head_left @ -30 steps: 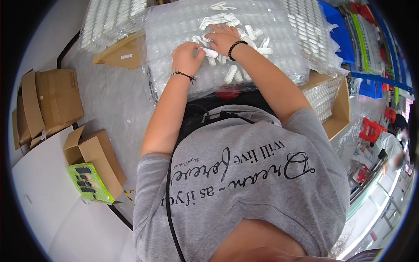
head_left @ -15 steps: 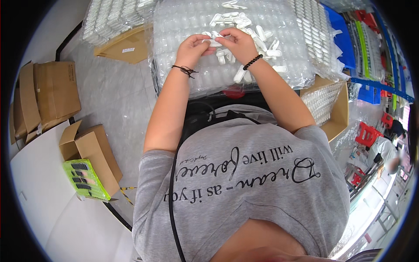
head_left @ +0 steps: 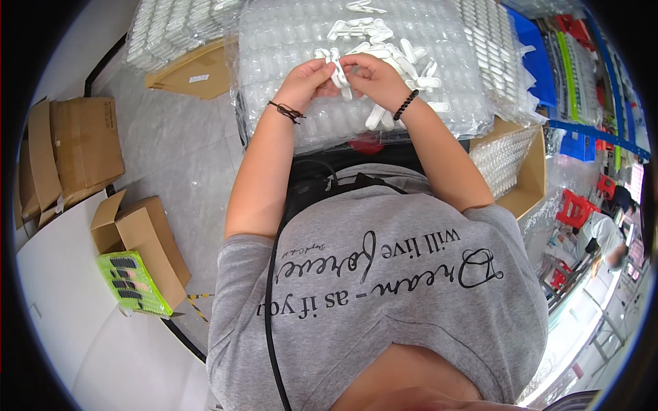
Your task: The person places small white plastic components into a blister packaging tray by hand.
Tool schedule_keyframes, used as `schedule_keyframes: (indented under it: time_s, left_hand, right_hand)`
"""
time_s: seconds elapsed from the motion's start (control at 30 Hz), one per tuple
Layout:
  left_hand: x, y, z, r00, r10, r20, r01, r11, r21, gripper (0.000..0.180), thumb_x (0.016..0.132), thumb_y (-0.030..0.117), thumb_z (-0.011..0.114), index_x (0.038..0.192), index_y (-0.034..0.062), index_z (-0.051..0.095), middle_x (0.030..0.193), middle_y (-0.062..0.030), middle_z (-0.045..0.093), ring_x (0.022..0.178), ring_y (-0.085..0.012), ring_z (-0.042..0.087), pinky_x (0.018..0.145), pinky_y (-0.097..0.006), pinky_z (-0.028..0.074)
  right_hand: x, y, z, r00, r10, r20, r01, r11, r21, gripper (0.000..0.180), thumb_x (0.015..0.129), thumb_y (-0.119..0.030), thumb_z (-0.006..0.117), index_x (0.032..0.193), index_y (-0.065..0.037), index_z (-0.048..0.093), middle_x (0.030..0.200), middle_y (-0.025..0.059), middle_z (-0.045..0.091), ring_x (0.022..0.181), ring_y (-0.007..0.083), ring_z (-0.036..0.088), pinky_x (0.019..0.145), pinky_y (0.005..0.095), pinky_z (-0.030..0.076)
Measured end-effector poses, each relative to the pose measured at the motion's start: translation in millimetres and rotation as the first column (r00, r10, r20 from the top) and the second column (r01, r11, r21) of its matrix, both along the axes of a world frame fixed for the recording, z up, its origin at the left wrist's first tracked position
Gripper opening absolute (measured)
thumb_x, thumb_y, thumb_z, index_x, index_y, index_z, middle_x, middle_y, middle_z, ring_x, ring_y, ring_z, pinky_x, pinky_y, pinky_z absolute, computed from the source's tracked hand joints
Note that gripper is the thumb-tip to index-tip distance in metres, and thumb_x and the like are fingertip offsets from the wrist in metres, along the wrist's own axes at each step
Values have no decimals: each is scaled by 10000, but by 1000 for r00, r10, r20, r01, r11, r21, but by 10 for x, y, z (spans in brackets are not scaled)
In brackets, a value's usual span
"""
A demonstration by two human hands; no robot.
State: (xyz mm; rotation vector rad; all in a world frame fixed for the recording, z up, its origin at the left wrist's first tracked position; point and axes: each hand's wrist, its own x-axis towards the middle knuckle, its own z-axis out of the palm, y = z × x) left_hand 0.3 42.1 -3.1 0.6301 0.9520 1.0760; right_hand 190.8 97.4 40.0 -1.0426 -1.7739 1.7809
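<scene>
Left hand and right hand met over clear plastic tray, both pinching one small white plastic part. Loose white parts lay just beyond the hands.

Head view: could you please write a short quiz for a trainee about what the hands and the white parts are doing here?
1. True or false: both hands hold one white part between them.
2. Where do the loose white parts lie? A) in the cardboard box on the floor B) on the clear tray C) on the blue bin
3. Which wrist has the black bead bracelet?

Key
1. True: the left hand and right hand meet on the part, above the tray.
2. B
3. The right wrist; the left wrist has a thin dark cord.
</scene>
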Motion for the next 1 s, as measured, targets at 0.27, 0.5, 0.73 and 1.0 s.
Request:
schedule_keyframes:
  time_s: [0.27,0.5,0.73,1.0]
  left_hand:
    - [34,-27,79,1000,-27,-13,27,1000,-4,315,938,263,606,1148,28,592,888,-10,631,716,-96,614,720,-249,545]
    - [43,-32,93,999,-16,27,15,999,37,318,940,211,603,1208,48,549,950,-15,647,753,-95,640,701,-228,535]
    - [24,-39,-23,999,-2,51,2,1000,7,294,953,197,579,1201,44,535,996,-29,653,766,-76,641,710,-219,540]
    - [66,-4,105,974,180,137,-197,973,122,300,973,178,526,1227,17,521,1186,-116,613,1049,-225,629,925,-317,523]
  right_hand:
    - [-11,-101,34,989,-81,126,54,978,201,205,840,-77,677,1044,-56,660,888,-36,598,682,33,512,631,196,423]
    - [-2,-54,-107,996,-66,-56,82,921,380,155,831,-95,680,985,-81,680,915,9,604,692,101,563,644,237,470]
    - [10,-76,-14,995,17,99,-66,852,519,152,841,-74,651,991,-75,674,923,37,605,727,139,598,658,262,492]
    - [56,-48,2,827,-516,-223,384,808,-448,183,858,-63,649,1020,18,668,984,69,655,780,141,643,683,268,519]
